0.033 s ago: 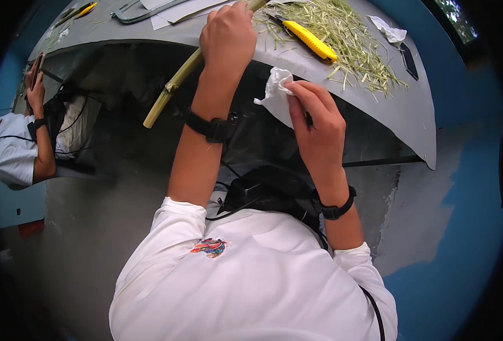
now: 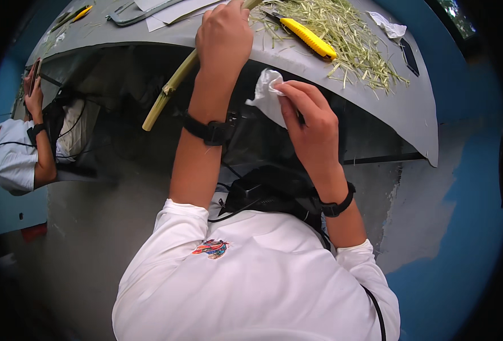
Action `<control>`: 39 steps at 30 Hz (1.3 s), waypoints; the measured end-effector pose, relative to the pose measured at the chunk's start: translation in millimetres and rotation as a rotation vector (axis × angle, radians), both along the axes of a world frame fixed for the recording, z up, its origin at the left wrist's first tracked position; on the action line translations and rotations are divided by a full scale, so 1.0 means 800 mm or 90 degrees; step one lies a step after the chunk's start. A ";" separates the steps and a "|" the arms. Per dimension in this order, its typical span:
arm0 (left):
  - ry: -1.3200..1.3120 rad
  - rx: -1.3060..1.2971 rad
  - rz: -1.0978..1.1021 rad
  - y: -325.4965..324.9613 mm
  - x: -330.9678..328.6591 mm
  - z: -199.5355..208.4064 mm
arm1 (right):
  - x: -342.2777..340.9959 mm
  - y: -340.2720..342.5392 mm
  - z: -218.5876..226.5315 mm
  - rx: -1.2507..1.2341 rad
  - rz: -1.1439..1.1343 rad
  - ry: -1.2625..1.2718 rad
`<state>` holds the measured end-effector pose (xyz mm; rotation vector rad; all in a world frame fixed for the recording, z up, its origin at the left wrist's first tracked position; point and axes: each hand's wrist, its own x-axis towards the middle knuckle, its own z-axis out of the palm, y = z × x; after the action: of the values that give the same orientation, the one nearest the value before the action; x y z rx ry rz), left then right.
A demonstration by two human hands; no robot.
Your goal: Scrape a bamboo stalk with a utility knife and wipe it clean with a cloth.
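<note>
My left hand [image 2: 224, 41] is wrapped round a pale green-yellow stalk [image 2: 174, 85] that looks like bamboo or cane. Its knobbly lower end hangs past the table's near edge, while its upper end runs out of the picture. Between thumb and fingers, my right hand [image 2: 315, 119] pinches a crumpled white tissue [image 2: 267, 94], held just off the table edge and apart from the stalk. On the table beyond that hand lies a yellow utility knife [image 2: 308, 38], beside a spread of thin green shavings [image 2: 356, 48].
The grey table [image 2: 297, 65] has a curving near edge. On it are a metal clamp-like frame [image 2: 140, 16], white paper sheets [image 2: 163, 21], another crumpled tissue [image 2: 388, 25] and a dark phone-like object [image 2: 409, 57]. At left, another person [image 2: 18, 148] holds a phone [image 2: 35, 77].
My right hand has shifted slightly left with the tissue. My left hand keeps its grip on the stalk.
</note>
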<state>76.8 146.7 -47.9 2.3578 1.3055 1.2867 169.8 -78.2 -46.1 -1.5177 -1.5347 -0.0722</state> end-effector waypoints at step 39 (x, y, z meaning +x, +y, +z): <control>-0.063 -0.231 -0.027 0.016 -0.004 0.031 | 0.003 -0.003 -0.045 -0.284 0.264 0.310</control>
<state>73.5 159.8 -23.0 2.0357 1.3211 1.0361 172.2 -80.9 -81.9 -1.3705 -1.4781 0.8664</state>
